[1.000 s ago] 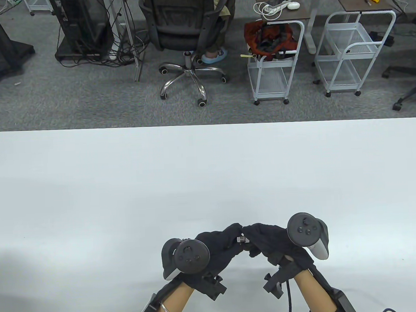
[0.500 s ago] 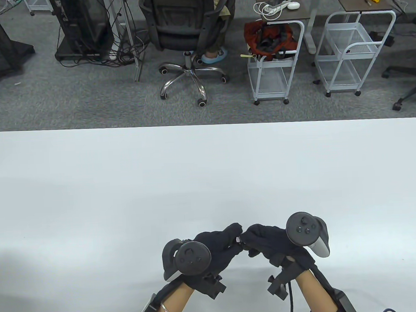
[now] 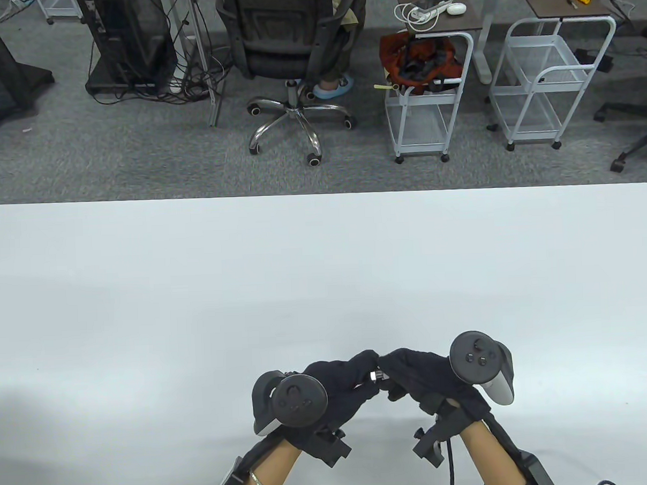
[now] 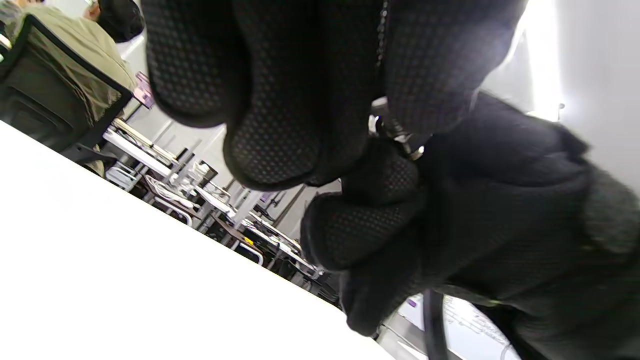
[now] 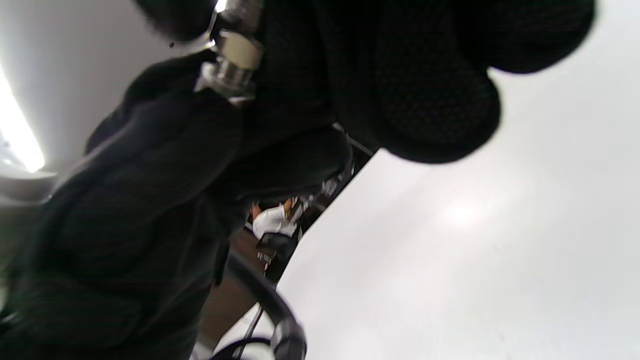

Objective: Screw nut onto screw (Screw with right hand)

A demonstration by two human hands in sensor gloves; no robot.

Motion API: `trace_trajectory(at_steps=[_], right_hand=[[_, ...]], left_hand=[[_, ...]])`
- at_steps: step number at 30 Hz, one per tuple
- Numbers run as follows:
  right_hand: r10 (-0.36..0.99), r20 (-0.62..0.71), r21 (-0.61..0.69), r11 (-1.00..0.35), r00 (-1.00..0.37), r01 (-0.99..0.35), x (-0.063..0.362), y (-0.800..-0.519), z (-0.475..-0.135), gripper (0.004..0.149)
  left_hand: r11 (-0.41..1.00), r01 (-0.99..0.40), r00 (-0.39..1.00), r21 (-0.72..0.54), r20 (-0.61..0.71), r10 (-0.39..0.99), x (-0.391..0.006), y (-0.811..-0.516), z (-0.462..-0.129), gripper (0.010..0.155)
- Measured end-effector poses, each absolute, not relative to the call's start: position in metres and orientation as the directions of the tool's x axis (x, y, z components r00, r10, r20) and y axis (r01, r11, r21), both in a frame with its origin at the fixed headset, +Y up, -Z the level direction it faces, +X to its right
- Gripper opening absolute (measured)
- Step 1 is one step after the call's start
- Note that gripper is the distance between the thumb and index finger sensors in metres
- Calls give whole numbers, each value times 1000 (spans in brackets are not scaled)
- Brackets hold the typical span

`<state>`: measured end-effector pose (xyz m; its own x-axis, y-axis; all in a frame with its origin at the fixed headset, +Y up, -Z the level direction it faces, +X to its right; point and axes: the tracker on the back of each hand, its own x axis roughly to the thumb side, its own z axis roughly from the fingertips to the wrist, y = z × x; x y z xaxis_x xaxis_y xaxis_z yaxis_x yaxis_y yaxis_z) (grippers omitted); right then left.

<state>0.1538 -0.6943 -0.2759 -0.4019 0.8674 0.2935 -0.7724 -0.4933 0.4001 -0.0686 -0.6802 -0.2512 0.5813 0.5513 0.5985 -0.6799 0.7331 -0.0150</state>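
1. Table view. Left hand (image 3: 335, 384) and right hand (image 3: 420, 375) meet fingertip to fingertip, low over the table (image 3: 324, 264) near its front edge. Between the fingertips shows a small metal piece, the screw (image 3: 376, 376) with the nut; which part is which cannot be told here. Both hands are closed on it from opposite sides, probably so one steadies while the other turns. A tracker (image 3: 298, 398) sits on the back of the left hand, another on the right.

2. Left wrist view. Left fingers (image 4: 280, 135) hang in from the top, curled together; right hand (image 4: 500, 200) lies just beyond, touching them. A glint of metal (image 4: 385, 122) shows in the gap where the two grips meet, mostly hidden.

3. Right wrist view. Nut (image 5: 240, 50), pale and hexagonal, sits on the screw's threaded shank (image 5: 227, 75) at the top of the frame. Right fingers (image 5: 425, 90) close around the nut end; the left hand (image 5: 150, 175) pinches the shank end. Judgement: threading is in progress, the right hand placed on the nut to rotate it; how far it has run on cannot be told.
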Motion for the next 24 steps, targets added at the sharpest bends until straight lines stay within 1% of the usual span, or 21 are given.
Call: trace_trajectory(at_steps=[1, 2, 3, 5, 6, 9, 10, 11, 12, 13, 15, 17, 19, 20, 21, 22, 23, 24], right_hand=[[862, 291, 447, -507, -416, -737, 153, -694, -276, 52], [853, 301, 438, -521, -426, -733, 153, -694, -276, 49], [832, 347, 351, -544, -433, -762, 153, -694, -277, 48], [850, 325, 273, -504, -415, -820, 153, -695, -276, 47], [854, 320, 267, -497, -411, -826, 153, -695, -275, 46], [855, 310, 359, -510, -416, -781, 154, -694, -275, 50], [859, 297, 418, -510, -418, -752, 152, -694, -275, 52], [849, 299, 437, -527, -435, -729, 152, -693, -274, 50], [832, 330, 394, -550, -446, -736, 152, -693, -275, 48], [821, 358, 318, -555, -445, -769, 153, -694, -275, 48], [843, 329, 253, -512, -425, -821, 153, -694, -274, 47], [850, 313, 292, -510, -423, -809, 154, -695, -275, 48], [859, 295, 399, -509, -418, -763, 152, -694, -275, 52], [853, 291, 432, -521, -433, -736, 151, -694, -274, 52], [836, 313, 401, -546, -450, -736, 151, -694, -274, 49], [822, 346, 341, -560, -453, -755, 151, -694, -275, 48], [828, 338, 285, -544, -448, -789, 151, -694, -274, 48], [842, 321, 260, -520, -435, -814, 151, -694, -273, 47]], left_hand=[[741, -672, 589, -1, 605, 535, -69, -680, -251, 49], [742, -670, 587, -5, 608, 534, -69, -679, -251, 49], [735, -678, 576, -21, 607, 548, -68, -679, -251, 49], [725, -688, 560, -33, 612, 559, -68, -680, -252, 49], [716, -696, 552, -46, 603, 575, -68, -680, -251, 49], [730, -684, 578, -19, 596, 557, -68, -680, -251, 49], [738, -675, 595, 5, 596, 540, -69, -680, -251, 49], [745, -668, 594, 7, 608, 527, -69, -679, -250, 49], [744, -669, 585, -4, 614, 530, -68, -679, -250, 49], [742, -671, 582, -13, 611, 537, -67, -679, -250, 49], [735, -677, 562, -31, 622, 544, -66, -680, -250, 49], [734, -679, 567, -27, 617, 546, -67, -680, -250, 49], [750, -661, 606, 19, 602, 519, -68, -680, -250, 49], [755, -655, 607, 23, 612, 508, -68, -679, -250, 49], [754, -657, 599, 15, 617, 510, -68, -679, -250, 49], [749, -662, 594, 8, 615, 518, -68, -679, -249, 49], [748, -664, 592, 6, 616, 520, -68, -679, -249, 49], [738, -675, 575, -7, 622, 532, -67, -679, -249, 49]])
